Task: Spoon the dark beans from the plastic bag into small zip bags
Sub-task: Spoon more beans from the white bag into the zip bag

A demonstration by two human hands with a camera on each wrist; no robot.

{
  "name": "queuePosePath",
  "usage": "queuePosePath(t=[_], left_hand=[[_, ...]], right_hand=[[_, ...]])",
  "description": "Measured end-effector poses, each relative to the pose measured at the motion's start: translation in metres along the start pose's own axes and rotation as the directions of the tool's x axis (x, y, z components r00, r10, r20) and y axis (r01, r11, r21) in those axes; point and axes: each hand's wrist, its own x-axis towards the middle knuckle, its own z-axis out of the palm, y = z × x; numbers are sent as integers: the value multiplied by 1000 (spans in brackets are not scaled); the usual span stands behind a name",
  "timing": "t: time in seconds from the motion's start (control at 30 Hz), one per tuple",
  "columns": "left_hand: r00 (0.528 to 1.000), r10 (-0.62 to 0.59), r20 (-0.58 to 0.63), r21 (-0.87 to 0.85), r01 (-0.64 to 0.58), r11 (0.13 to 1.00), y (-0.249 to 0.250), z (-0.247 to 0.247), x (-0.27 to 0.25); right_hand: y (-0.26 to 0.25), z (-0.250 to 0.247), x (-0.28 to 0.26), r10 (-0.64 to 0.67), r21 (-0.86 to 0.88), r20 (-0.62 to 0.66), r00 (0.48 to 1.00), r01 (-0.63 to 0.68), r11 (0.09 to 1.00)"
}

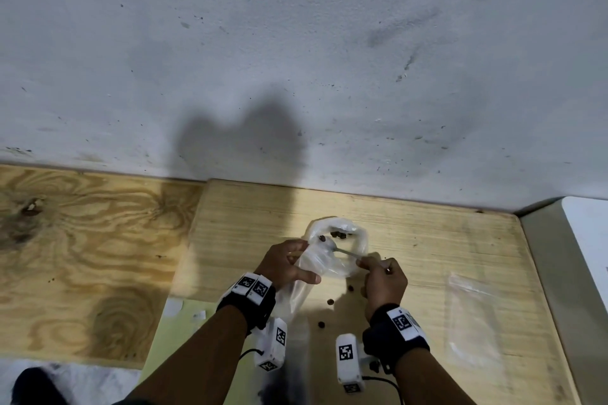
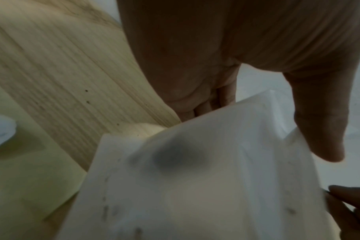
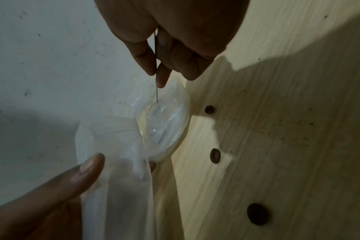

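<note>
Loose coffee beans [image 1: 330,301] lie scattered on the wooden board [image 1: 427,240] between both wrists, an empty zip bag [image 1: 473,319] flat off right. Left hand [image 1: 289,265] pinches a small zip bag [image 1: 312,265] open before the plastic bag [image 1: 339,233]; right hand [image 1: 385,283] grips a spoon [image 1: 342,250], its bowl at that mouth.

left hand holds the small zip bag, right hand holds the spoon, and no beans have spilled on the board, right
Not quite. The head view shows loose beans lying on the wooden board. The rest holds: left hand holds the small zip bag, right hand the spoon.
</note>
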Motion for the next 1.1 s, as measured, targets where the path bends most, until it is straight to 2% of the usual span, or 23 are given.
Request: queuePosePath(t=[0.2, 0.4, 0.57, 0.77, 0.83, 0.93, 1.03, 1.1], left_hand=[[1000, -1, 4, 28, 1, 1000, 1, -4, 2], [998, -1, -64, 8, 2, 1000, 4, -6, 3], [996, 12, -86, 42, -8, 999, 6, -1, 1], [993, 12, -117, 74, -3, 997, 9, 6, -3], [993, 14, -120, 78, -5, 997, 9, 7, -4], [992, 13, -122, 84, -3, 996, 10, 9, -5], [992, -2, -127, 82, 12, 997, 12, 9, -6], [991, -9, -132, 73, 19, 997, 14, 9, -7]], right_hand=[[9, 2, 9, -69, 10, 93, 993, 68, 998], [9, -18, 16, -63, 39, 127, 990, 59, 998], [-10, -42, 12, -90, 89, 146, 985, 78, 993], [-47, -58, -1, -224, 193, 206, 953, 184, 964], [-57, -57, -5, -339, 142, 246, 908, 312, 939], [-70, -48, -14, -502, -31, 366, 784, 549, 835], [-81, -38, -24, -586, -129, 491, 645, 719, 683], [-88, -33, -25, -597, -144, 528, 604, 757, 637]])
